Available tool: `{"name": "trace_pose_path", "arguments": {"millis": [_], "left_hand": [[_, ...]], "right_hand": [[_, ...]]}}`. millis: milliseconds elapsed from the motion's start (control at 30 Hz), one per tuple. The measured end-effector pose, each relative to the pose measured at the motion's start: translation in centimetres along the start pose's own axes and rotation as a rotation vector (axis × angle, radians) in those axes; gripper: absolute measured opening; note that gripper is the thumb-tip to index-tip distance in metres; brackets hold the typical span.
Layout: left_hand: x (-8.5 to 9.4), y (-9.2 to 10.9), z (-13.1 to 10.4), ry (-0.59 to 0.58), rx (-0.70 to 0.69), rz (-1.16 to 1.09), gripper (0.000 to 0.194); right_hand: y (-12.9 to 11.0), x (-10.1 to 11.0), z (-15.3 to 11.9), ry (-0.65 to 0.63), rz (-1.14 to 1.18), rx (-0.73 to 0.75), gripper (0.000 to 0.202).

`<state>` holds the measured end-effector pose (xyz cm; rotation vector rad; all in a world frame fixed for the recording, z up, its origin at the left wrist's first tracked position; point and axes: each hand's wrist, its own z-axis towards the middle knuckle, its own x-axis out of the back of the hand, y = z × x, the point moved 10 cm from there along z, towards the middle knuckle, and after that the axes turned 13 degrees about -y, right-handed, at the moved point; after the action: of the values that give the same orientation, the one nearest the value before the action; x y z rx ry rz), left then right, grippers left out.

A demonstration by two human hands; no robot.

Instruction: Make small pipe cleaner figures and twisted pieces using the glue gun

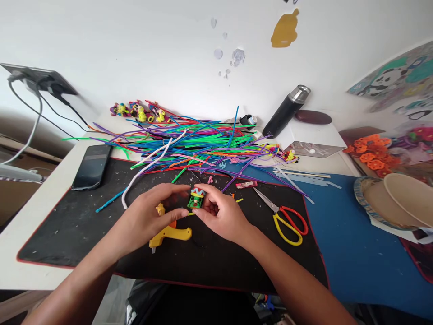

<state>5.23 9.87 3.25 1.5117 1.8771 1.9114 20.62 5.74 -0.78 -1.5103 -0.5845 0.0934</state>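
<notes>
A small green figure [195,200] with a face, a yellow band and a blue-and-red zigzag top is held above the black mat [216,262]. My right hand [225,214] pinches it from the right between thumb and fingers. At its left side is my left hand [149,214], thumb and forefinger apart, their tips close to the figure; whether they touch it I cannot tell. Under the left hand lies a yellow glue gun [174,233], partly covered by that hand. Scissors [282,216] with one red and one yellow handle rest to the right.
A heap of colourful pipe cleaners [203,142] spreads along the back. Several small figures [138,111] sit behind it. A phone [91,167] lies left; a black thermos [286,110] and a white box [314,140] stand back right. Bowls [411,198] are at far right.
</notes>
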Motion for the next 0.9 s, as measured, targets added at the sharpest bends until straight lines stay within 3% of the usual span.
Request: {"name": "trace_pose_path", "arguments": {"millis": [167,667,900], "left_hand": [[-0.5,1.2,0.7,-0.018,-0.132,0.12,0.053],[-1.2,3.0,1.3,0.002,-0.306,0.233,0.042],[-1.3,2.4,1.6,0.03,-0.274,0.187,0.036]], "right_hand": [[-0.2,0.0,0.1,-0.023,-0.013,0.002,0.055],[0.9,0.1,0.2,-0.012,-0.001,-0.025,0.061],[1.2,0.2,0.2,0.001,0.042,-0.018,0.065]]}}
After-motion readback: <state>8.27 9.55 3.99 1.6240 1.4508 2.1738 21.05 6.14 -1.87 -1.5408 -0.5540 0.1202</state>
